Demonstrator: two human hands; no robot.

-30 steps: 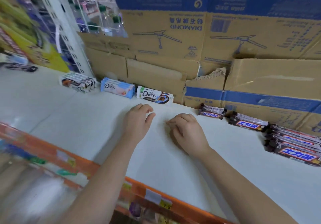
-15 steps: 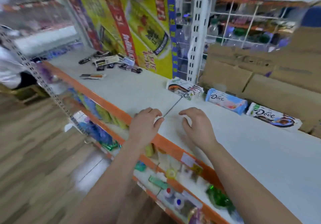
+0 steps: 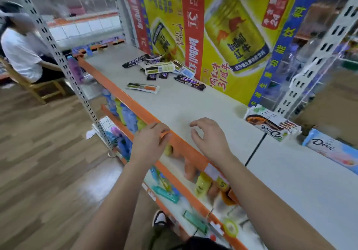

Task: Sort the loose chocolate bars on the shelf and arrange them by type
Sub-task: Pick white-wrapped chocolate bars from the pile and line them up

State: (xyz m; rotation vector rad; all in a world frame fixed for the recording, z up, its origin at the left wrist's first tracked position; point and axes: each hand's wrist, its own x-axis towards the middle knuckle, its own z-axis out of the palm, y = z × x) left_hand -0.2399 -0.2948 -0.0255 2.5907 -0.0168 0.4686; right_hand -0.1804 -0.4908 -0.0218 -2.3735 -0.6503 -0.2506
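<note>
A loose pile of chocolate bars [image 3: 158,66] lies at the far left of the white shelf [image 3: 193,104], dark wrappers mixed with white-green ones. A white-orange bar [image 3: 143,88] and a dark bar [image 3: 190,83] lie apart, nearer me. To the right sit a stack of white Dove bars [image 3: 271,124] and a blue Dove pack [image 3: 333,149]. My left hand [image 3: 150,142] hangs over the orange shelf edge with loosely bent fingers, empty. My right hand [image 3: 210,139] hovers over the bare shelf, fingers relaxed and curved, holding nothing.
A yellow Red Bull carton [image 3: 222,36] stands behind the pile. White perforated uprights [image 3: 317,55] frame the shelf. Lower shelves [image 3: 174,191] hold small goods. A person in white [image 3: 21,51] sits on a wooden chair at the far left, on a wooden floor.
The view has swung left along the shelf, from the sorted bars and cardboard boxes to the loose pile. Both hands moved left with it, and stay empty.
</note>
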